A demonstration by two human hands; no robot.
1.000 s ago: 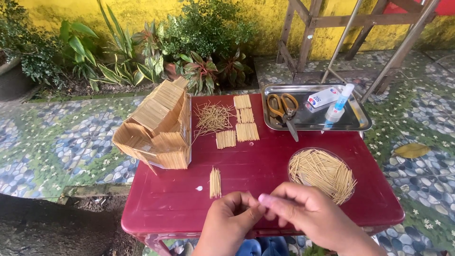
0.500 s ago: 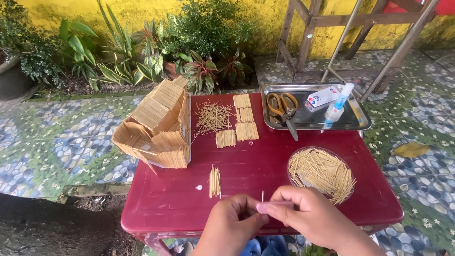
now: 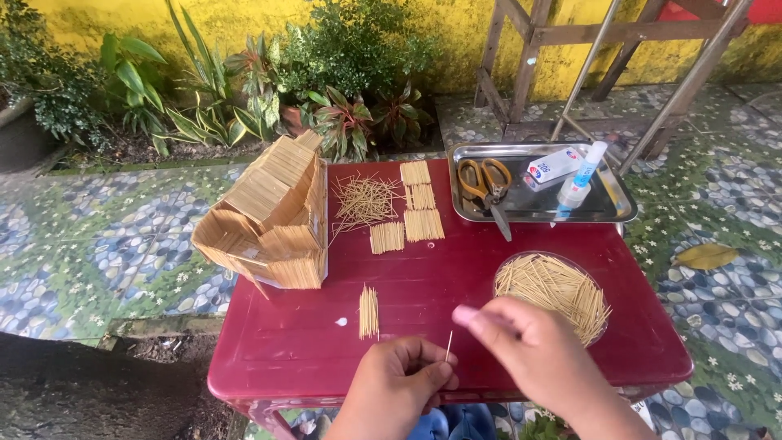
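holding a single thin toothpick [image 3: 449, 345] upright between thumb and forefinger, the left hand [image 3: 399, 389] sits low over the near edge of the red bench [image 3: 277, 350]; its fingers are closed in a pinch on the stick's lower end. the right hand [image 3: 542, 358] hovers just beside it, fingers loosely curled and reaching toward the stick's tip, and i cannot tell whether they hold anything.

doing this well looks like a matter of a light pinch: the stick is slender and would likely snap or roll if squeezed hard, so steadying it near its base and letting the other fingertips meet it gently seems the sound way.

just beyond the left hand lies one small glued row of toothpicks [image 3: 369, 312], with one white dab of glue [image 3: 341, 321] beside it. near the right hand stands one clear round dish [image 3: 551, 287] heaped with loose toothpicks, too many to count. farther back lie five flat toothpick panels [image 3: 423, 224], as far as i can count them, and one tangled pile of loose sticks [image 3: 364, 200]. one model house of toothpicks [image 3: 273, 213] stands at the left side of the bench. one metal tray [image 3: 603, 213] at the far right corner carries one pair of yellow-handled scissors [image 3: 486, 186], one small box [image 3: 551, 165] and one glue bottle with a blue cap [image 3: 580, 181].
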